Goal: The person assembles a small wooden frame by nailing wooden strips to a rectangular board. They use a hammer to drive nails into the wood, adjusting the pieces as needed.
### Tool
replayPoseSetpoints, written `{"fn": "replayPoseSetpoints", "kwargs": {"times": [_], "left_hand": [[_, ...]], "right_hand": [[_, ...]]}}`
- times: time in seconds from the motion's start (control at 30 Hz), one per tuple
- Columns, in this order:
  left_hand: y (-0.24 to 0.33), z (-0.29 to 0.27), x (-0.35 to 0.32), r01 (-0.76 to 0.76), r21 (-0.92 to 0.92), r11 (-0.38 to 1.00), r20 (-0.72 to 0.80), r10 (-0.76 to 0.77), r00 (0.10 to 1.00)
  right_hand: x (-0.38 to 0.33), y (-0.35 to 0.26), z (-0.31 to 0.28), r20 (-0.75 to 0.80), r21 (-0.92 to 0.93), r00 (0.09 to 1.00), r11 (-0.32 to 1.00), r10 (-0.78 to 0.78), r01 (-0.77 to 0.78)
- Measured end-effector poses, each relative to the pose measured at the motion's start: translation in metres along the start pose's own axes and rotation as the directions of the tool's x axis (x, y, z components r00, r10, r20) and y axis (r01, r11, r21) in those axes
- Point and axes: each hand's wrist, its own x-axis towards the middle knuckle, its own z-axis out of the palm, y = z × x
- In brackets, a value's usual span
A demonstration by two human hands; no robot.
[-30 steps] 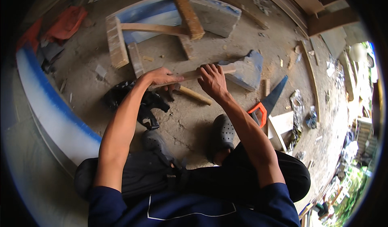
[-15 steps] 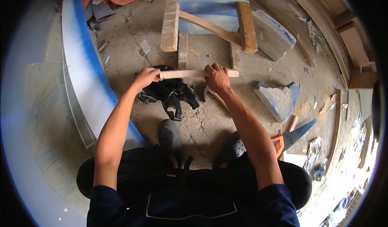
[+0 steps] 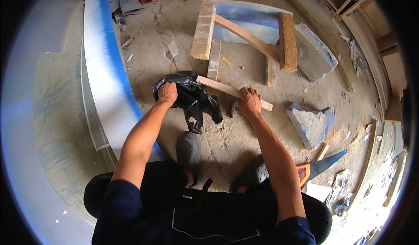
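A pale wooden strip [image 3: 218,87] slants above the floor, gripped near its right end by my right hand [image 3: 250,101]. My left hand [image 3: 167,93] is off the strip, curled closed in the folds of a crumpled black plastic bag [image 3: 192,100]. Its fingertips are hidden there, so what they pinch cannot be seen. The curved metal head of a hammer [image 3: 235,109] shows just left of my right wrist, its handle hidden by my arm.
Ahead stands a frame of wooden blocks and a diagonal slat [image 3: 246,35] against a blue-white panel. A long blue-white panel [image 3: 109,70] lies on the left. Broken concrete chunks [image 3: 310,125] and a handsaw [image 3: 325,164] lie right. Wooden cabinetry [image 3: 388,70] stands far right.
My left hand has let go of the strip's left end and moved down to the black bag. The strip now tilts, its right end lower, with my right hand still on it.
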Motion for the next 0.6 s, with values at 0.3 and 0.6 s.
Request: {"fn": "replayPoseSetpoints", "kwargs": {"times": [0.3,0.6], "left_hand": [[-0.016,0.023,0.027,-0.015,0.061,0.998,-0.028,0.017,0.999],[-0.027,0.023,0.026,-0.113,0.014,0.994,-0.148,0.114,0.982]], "right_hand": [[0.001,-0.01,0.002,0.029,0.016,1.0,1.0,0.008,-0.009],[0.006,0.002,0.007,0.035,0.069,0.999,0.998,0.003,-0.006]]}}
